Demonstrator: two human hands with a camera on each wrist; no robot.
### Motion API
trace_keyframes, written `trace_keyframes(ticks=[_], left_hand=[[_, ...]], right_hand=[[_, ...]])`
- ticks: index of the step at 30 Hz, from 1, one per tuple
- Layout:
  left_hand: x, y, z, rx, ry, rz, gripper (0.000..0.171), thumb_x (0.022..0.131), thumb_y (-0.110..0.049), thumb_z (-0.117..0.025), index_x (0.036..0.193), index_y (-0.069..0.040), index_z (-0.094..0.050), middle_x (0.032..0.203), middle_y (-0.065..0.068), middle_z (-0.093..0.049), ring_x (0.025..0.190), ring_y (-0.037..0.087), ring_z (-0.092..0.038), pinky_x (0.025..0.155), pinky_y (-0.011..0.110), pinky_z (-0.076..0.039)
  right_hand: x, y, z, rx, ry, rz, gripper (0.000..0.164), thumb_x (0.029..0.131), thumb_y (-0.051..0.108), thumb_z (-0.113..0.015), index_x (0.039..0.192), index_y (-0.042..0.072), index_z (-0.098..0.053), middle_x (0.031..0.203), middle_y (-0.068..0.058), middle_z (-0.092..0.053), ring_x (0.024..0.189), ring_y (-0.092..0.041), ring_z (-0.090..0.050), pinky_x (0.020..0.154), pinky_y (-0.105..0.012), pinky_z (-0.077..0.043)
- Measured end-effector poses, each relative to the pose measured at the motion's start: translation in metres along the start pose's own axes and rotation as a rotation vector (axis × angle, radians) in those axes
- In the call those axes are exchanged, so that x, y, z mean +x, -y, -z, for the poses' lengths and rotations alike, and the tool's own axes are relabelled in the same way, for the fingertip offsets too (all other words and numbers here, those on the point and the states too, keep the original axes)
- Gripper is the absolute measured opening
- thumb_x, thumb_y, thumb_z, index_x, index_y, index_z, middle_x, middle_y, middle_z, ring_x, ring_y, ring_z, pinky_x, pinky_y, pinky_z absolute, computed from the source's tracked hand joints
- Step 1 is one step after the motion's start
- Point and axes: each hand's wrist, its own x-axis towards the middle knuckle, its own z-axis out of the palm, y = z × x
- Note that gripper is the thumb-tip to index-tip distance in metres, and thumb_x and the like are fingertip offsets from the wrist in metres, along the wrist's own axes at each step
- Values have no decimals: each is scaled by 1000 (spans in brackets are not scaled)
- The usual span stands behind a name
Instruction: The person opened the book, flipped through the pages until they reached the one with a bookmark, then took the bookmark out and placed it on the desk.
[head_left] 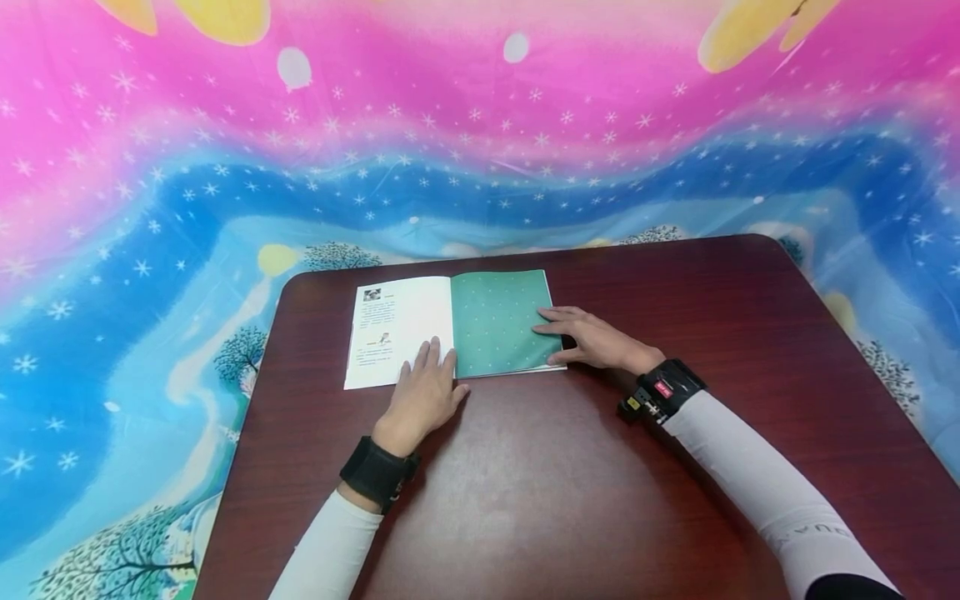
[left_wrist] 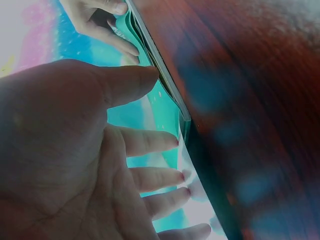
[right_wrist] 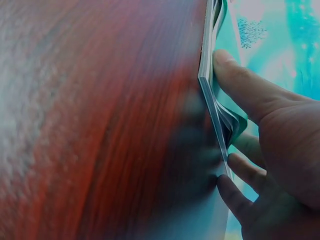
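An open book (head_left: 498,321) lies on the table, its right page green with white dots. Its left page (head_left: 423,308) is white, with small pictures and printed text. My left hand (head_left: 422,396) rests its extended fingers on the white page beside the fold, the thumb spread toward the green side. At the book's right edge, my right hand (head_left: 600,340) reaches in from the side, fingertips over the green page's margin and thumb near the lower corner. In the right wrist view, page edges (right_wrist: 235,120) bulge up between the right thumb (right_wrist: 245,82) and the other fingers.
The dark red-brown wooden table (head_left: 517,492) has rounded far corners. Behind and around it hangs a pink and blue cloth (head_left: 480,192) with snowflakes and trees. Black straps with small devices circle both wrists, over white sleeves (head_left: 750,467).
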Motion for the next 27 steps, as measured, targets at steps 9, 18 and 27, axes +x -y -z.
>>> trace_keyframes(ticks=[9,18,27], left_hand=[[7,-2,-1,-34,-9,-30,74,107,-43,-59,163,1,-36,172,25,-26,160,42,-23,122,65,-31],[12,-5,-2,-58,-4,-39,77,108,-45,-57,165,0,-32,173,24,-23,161,42,-18,123,68,-26],[22,-15,-3,-56,-11,-56,80,108,-50,-56,166,-2,-29,174,22,-20,162,42,-17,121,73,-25]], right_hand=[[4,1,-2,-16,-7,-46,58,98,30,-78,149,9,-62,166,-19,-41,153,-41,-37,120,-60,-36],[6,5,-3,-12,-44,-91,52,100,27,-76,145,4,-64,162,-21,-46,150,-41,-41,119,-58,-39],[10,7,-5,-13,-92,-139,53,104,30,-71,147,1,-61,160,-20,-50,148,-41,-44,118,-58,-40]])
